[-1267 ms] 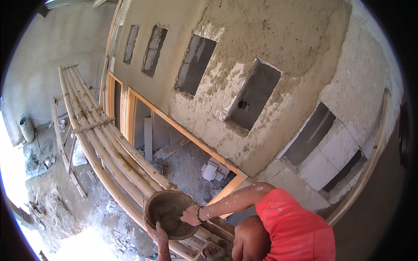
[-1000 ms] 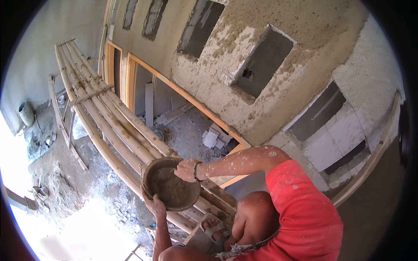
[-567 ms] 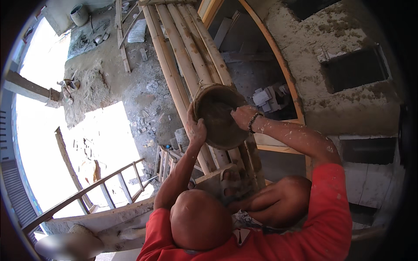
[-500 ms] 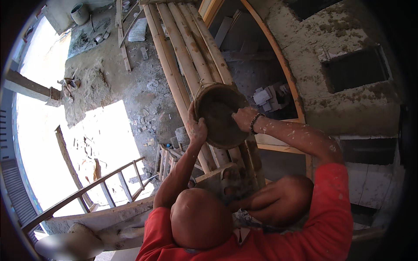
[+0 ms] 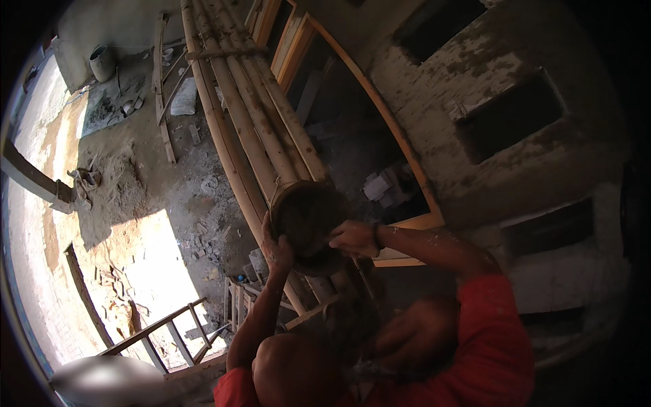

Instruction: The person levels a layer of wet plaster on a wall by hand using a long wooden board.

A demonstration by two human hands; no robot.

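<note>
A round, dark bucket [image 5: 296, 185] with a rough rim tilts toward me over a platform of long wooden poles [image 5: 252, 125]. Grey, wet-looking material coats its shadowed inside; I cannot tell how much it holds. My left hand [image 5: 279, 255] grips the near left side of the rim, thumb inside and fingers round the outer wall. At the right side of the opening, my right hand [image 5: 355, 239] has its fingers curled in toward the bucket's inside. Whatever those fingers hold, if anything, is hidden. A dark beaded bracelet circles the right wrist.
Right of the poles stands an orange-brown wooden frame [image 5: 422, 221], beside a rough plastered wall [image 5: 468, 88] with dark rectangular openings. Down on the left, a wooden ladder-like railing [image 5: 175, 344] borders a rubble-strewn floor. A crosspiece [image 5: 227, 53] lies across the far poles.
The whole view has shifted, so bucket and hands sit lower and further left in the picture, which is darker. My left hand keeps the rim; my right hand stays at the bucket's right side.
</note>
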